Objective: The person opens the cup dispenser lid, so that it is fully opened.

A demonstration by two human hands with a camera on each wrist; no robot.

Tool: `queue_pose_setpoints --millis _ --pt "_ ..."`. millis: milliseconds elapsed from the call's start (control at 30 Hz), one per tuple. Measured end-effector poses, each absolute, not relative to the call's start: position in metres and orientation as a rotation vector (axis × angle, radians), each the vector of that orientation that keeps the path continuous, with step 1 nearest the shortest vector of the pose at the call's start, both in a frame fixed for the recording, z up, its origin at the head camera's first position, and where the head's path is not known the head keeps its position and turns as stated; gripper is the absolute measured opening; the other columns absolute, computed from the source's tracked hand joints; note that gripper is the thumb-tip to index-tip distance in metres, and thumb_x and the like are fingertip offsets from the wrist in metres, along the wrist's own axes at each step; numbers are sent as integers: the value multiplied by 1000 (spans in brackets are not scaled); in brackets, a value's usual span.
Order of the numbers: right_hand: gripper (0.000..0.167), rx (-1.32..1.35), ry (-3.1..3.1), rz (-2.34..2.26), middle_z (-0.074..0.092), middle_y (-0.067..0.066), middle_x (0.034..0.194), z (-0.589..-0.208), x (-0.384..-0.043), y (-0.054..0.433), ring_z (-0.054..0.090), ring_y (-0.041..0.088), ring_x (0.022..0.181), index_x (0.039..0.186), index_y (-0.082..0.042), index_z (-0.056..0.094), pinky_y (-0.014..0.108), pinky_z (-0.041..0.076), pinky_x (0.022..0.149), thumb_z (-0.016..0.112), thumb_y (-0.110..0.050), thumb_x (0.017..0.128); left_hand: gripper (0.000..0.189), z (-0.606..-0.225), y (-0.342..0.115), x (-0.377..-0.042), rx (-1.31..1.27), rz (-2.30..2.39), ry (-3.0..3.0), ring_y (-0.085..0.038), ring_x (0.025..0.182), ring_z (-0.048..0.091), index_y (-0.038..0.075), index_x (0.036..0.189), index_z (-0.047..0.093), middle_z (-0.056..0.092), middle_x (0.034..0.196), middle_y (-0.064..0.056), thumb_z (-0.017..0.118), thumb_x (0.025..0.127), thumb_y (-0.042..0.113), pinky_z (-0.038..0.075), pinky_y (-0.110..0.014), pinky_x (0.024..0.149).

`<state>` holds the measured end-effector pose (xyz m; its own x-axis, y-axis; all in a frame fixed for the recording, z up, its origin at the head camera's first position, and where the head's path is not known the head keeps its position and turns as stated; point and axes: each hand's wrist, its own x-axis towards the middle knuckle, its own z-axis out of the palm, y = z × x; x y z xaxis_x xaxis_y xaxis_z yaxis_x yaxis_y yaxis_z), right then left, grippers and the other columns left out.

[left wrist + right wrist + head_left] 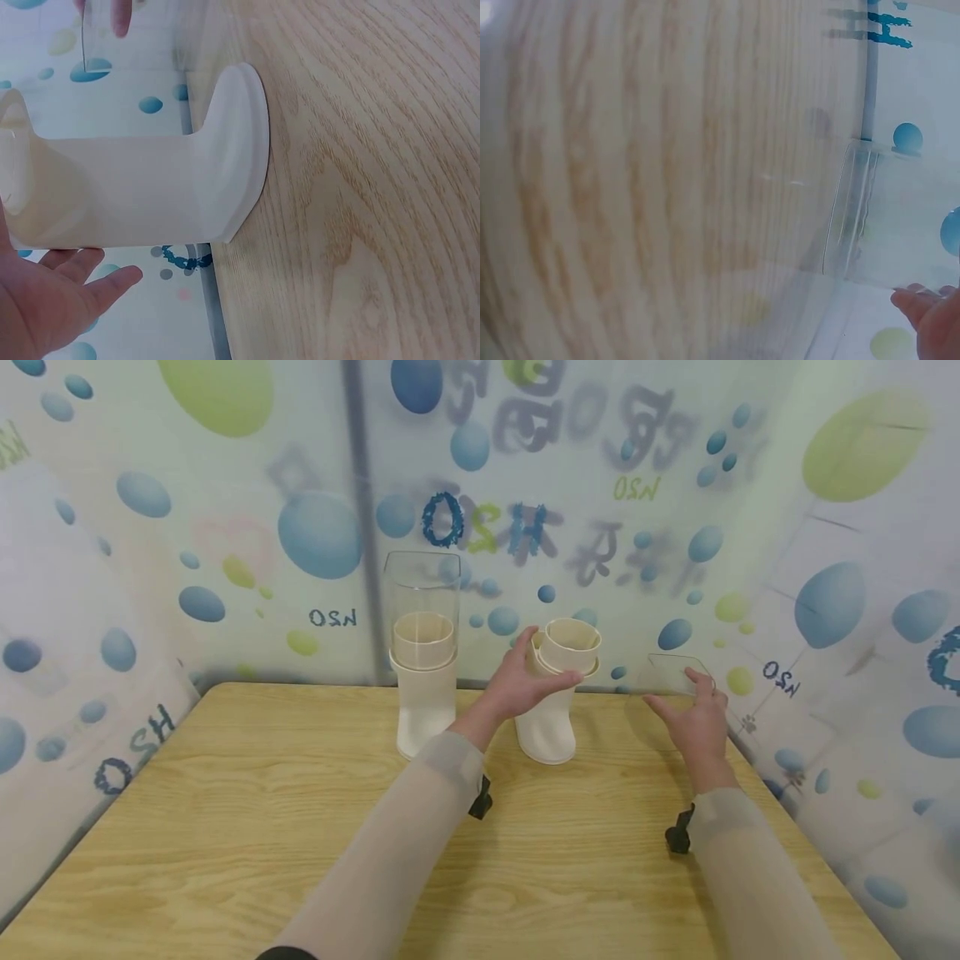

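Observation:
Near the back of the table, my left hand [517,683] grips a cream, boot-shaped stand [546,731] around its collar, thumb in front. A round cup tops this stand, and its flared base [236,154] meets the tabletop in the left wrist view. Off to the right, my right hand [699,718] holds a clear, open-ended plastic container [670,673] between thumb and fingers. Its transparent wall [907,202] shows above the fingers in the right wrist view. A matching cream stand [426,714] stands upright to the left, with a clear container [422,568] around its cup.
The wood-grain table [247,827] extends towards me from these things. Behind it hangs a pale curtain [517,568] printed with blue and green drops, which also runs along both sides. Dark wrist cameras [480,799] sit under both wrists.

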<state>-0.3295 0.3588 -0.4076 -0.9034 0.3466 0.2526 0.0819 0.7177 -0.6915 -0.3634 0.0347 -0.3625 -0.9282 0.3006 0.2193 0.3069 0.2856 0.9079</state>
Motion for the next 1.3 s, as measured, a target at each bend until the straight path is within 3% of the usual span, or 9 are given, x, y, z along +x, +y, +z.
queue_pose_setpoints --millis 200,333,433,533,633,800,1000,1167,1300 --pt "103 -323 -2576 994 17 39 173 -406 -331 360 42 64 146 176 -21 21 75 39 120 77 -61 99 120 -359 33 -359 -585 -1768 -2528 -34 156 45 27 177 16 35 176 -11 87 87 62 42 -60 125" --pt "109 -320 -2627 937 4 39 177 -404 -328 362 40 69 146 177 -20 16 77 44 112 73 -68 98 121 -359 33 -357 -584 -1772 -2539 -35 156 45 27 178 14 34 177 -13 86 87 63 42 -60 125" --pt "121 -318 -2638 892 -9 37 178 -402 -323 363 38 75 143 178 -18 5 79 47 106 73 -73 95 129 -361 34 -355 -575 -1778 -2549 -37 161 39 23 179 5 29 180 -16 85 87 64 38 -60 128" --pt "126 -308 -2584 876 -11 34 178 -398 -318 360 38 74 144 178 -14 -1 79 46 107 75 -71 94 138 -366 35 -350 -554 -1765 -2560 -37 166 30 20 178 -6 19 183 -17 84 85 68 33 -60 131" --pt "118 -257 -2503 867 -3 31 179 -388 -311 353 35 65 152 176 -10 6 78 41 115 73 -66 97 141 -370 33 -344 -544 -1730 -2564 -37 166 28 19 177 -10 14 184 -17 83 85 70 32 -60 132" --pt "91 -86 -2376 883 18 28 176 -364 -294 334 29 50 159 171 -8 28 73 36 121 71 -50 103 128 -374 20 -328 -608 -1677 -2562 -40 162 35 19 178 -1 21 180 -18 81 91 65 37 -62 128" --pt "73 178 -2298 956 36 27 167 -345 -269 300 36 46 155 162 -1 43 71 36 121 74 -32 103 102 -377 -8 -304 -765 -1679 -2531 -41 158 42 14 175 23 33 175 -16 79 99 52 43 -63 123" --pt "65 362 -2227 948 46 29 161 -339 -255 272 40 47 151 155 2 52 72 38 117 78 -18 99 94 -370 -34 -280 -761 -1711 -2547 -33 155 50 19 174 29 43 171 -10 79 100 49 48 -57 122" --pt "62 490 -2180 948 52 29 156 -336 -246 250 47 46 145 151 4 55 64 41 114 79 -11 96 87 -363 -53 -263 -777 -1689 -2532 -29 146 60 22 172 34 52 164 -6 80 101 43 54 -52 116"
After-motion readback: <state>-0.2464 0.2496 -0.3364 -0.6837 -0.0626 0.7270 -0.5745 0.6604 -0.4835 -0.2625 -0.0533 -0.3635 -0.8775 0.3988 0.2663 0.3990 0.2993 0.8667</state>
